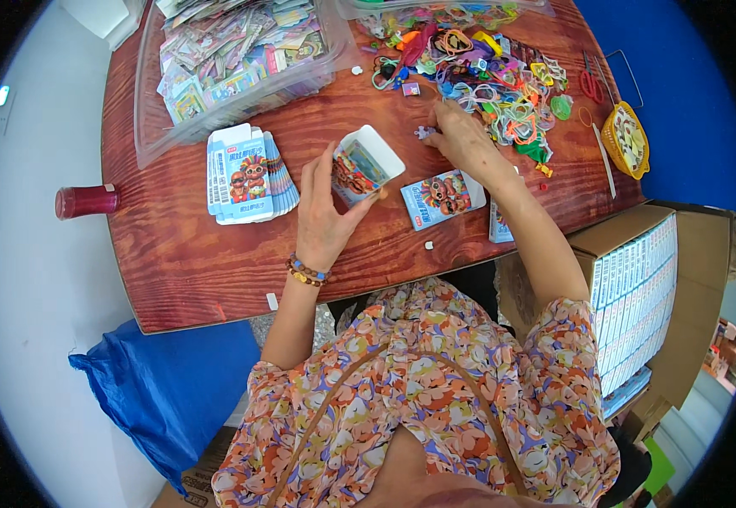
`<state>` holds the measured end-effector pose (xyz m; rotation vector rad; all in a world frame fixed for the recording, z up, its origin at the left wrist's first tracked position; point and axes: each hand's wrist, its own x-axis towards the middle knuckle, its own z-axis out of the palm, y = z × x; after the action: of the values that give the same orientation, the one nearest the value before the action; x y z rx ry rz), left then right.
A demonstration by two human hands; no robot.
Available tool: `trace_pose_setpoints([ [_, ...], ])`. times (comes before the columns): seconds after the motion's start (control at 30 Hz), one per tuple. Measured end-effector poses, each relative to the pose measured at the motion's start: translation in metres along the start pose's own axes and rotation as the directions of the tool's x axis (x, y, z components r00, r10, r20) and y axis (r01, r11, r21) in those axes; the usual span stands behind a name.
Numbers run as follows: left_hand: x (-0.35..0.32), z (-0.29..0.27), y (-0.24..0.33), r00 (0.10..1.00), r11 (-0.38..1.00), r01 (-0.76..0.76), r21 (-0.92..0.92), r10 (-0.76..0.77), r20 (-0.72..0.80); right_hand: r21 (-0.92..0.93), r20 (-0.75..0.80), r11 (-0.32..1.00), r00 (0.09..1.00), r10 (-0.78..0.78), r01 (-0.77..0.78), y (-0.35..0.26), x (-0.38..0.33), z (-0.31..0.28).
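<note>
My left hand (324,212) holds a small open cardboard box (364,164) with a colourful cartoon print, its white flap up. My right hand (463,140) reaches to the edge of a heap of colourful plastic trinkets and rings (490,76), fingers pinched on a small pale piece (424,132). A filled box of the same kind (437,200) lies on the wooden table (215,254) between my hands. A stack of flat, unfolded boxes (248,176) lies left of my left hand.
A clear plastic bin of small printed packets (232,59) stands at the back left. A dark red bottle (87,201) lies at the table's left edge. Red scissors (590,83) and a yellow basket (626,140) lie right. A carton of packed boxes (639,296) stands beside me; blue bag (160,385) lower left.
</note>
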<state>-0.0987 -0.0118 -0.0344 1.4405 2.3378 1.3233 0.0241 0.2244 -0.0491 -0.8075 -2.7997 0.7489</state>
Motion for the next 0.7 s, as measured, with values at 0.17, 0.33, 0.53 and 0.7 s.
trace_pose_setpoints([
  [0.17,-0.01,-0.002,-0.016,0.992,0.996,0.076,-0.039,-0.08,-0.1,-0.006,0.031,1.0,0.999,0.03,-0.03,-0.01,-0.004,0.0],
  [0.33,-0.016,-0.015,-0.016,0.98,0.98,0.155,-0.125,-0.169,-0.107,0.088,-0.007,0.995,0.999,0.039,-0.038,-0.001,0.0,0.002],
  [0.53,-0.031,-0.016,-0.019,0.96,0.948,0.201,-0.245,-0.24,-0.14,0.042,0.005,0.999,1.0,0.03,-0.03,-0.001,-0.002,0.003],
  [0.7,-0.038,-0.014,-0.027,0.946,0.923,0.227,-0.31,-0.284,-0.153,0.062,-0.193,0.998,0.981,0.001,0.011,-0.006,-0.006,0.007],
])
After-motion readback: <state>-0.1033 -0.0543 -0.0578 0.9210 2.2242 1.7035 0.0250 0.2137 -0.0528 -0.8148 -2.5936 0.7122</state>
